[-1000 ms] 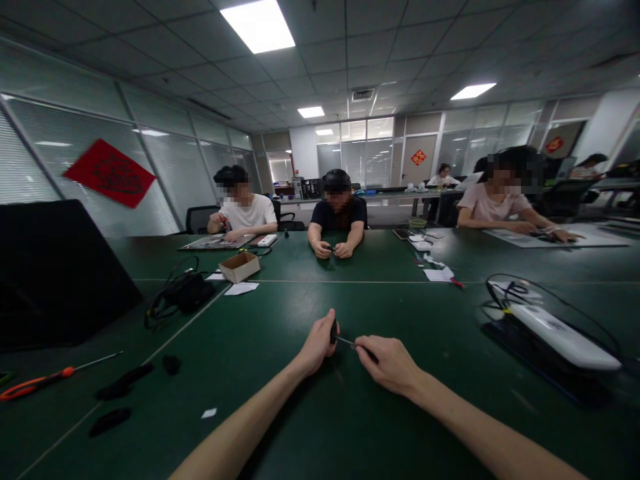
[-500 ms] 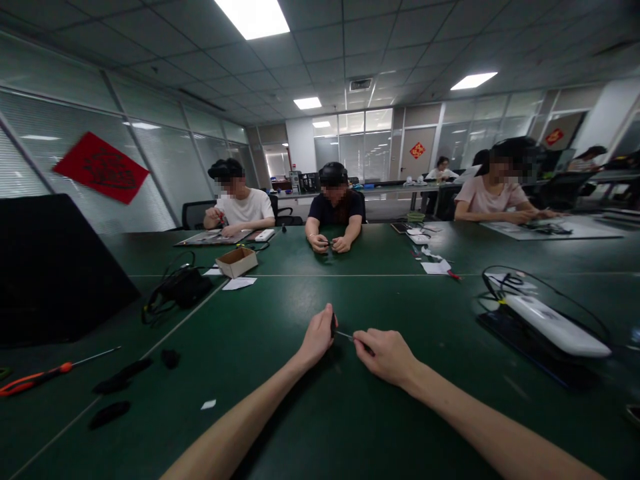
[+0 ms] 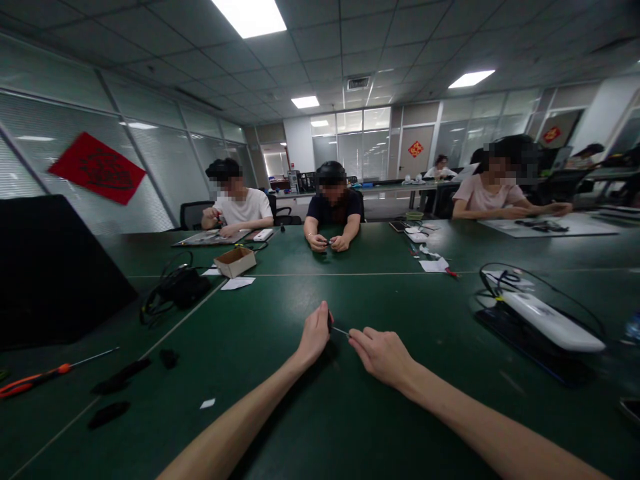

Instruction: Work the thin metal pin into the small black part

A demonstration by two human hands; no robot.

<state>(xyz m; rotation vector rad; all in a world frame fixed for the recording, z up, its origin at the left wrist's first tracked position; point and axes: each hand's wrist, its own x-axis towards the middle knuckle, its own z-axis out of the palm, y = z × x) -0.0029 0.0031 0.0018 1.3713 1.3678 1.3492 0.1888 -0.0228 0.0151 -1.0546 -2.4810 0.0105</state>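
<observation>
– Above the green work table (image 3: 260, 427), what's in hand?
– Left hand (image 3: 314, 337) holds a small black part (image 3: 329, 325). Right hand (image 3: 381, 357) is just beside it, with a thin metal shaft (image 3: 340, 331) running from it toward the part. Could be a small screwdriver; the handle is mostly hidden, so can't confirm.
– How far along?
– Hard to call. Looks mid-work: the part is in hand and no finished piece is visible near the hands. Three black pieces (image 3: 109, 415) lie apart on the table's left side, near an orange-handled screwdriver (image 3: 35, 385). Can't tell if they belong with this part.
– Part position vs fingers?
– Sits at the tips of the left fingers (image 3: 320, 313), on the side facing the right hand. Most of it is behind them. Shaft end is at or just beside the part; too small to tell if they touch.
– Finger state?
– Left fingers curled, pinching the part. Right fingers (image 3: 357, 340) curled and pressed together around the shaft's base. Neither hand spread.
</observation>
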